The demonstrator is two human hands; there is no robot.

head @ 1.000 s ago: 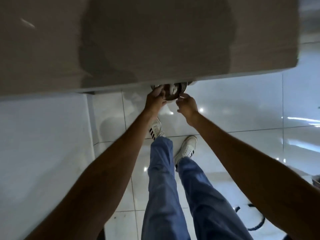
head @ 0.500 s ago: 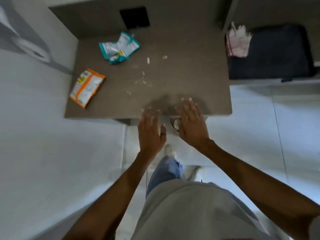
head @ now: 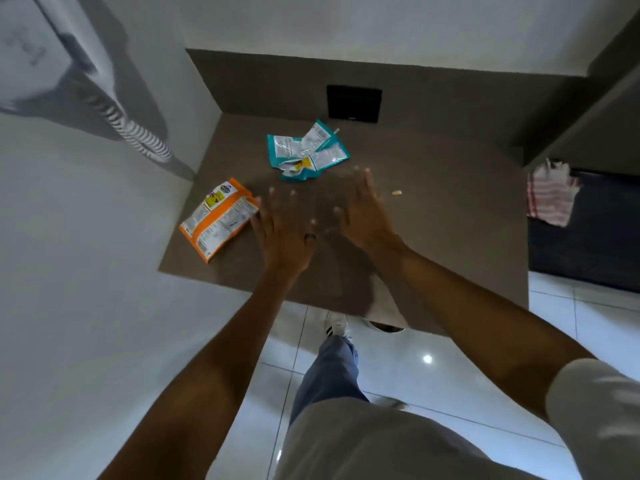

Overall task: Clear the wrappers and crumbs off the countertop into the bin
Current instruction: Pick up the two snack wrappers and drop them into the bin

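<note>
Item one, at your far left: one orange wrapper [head: 218, 219], lying flat on the counter [head: 450, 216] near its left edge, at about nine o'clock from your left hand [head: 285, 233] and just beside its little finger. Item two: that left hand, one, palm down over the counter, fingers [head: 273, 206] spread wide and holding nothing; whether it touches the surface cannot be told through the blur. Item three: one teal wrapper [head: 306, 152], crumpled and torn open, at twelve o'clock from the gap between your hands, close ahead of the fingertips. Item four: your right hand [head: 367, 216], one, likewise flat and open, empty. Item five: one clear crumb [head: 396, 192], at two o'clock from the right hand and near it; a small pale scrap [head: 336, 131] sits at the teal wrapper's far corner, and finer crumbs may lie under your hands but are too blurred to count. Item six: the bin [head: 384, 328], one, only a sliver of rim showing under the counter's near edge, at six o'clock from the right hand. Step in hand, as it looks: the reach toward the litter, nothing gathered. Your next move likely calls for closing on a wrapper, or raking crumbs toward the near edge over the bin.
</note>
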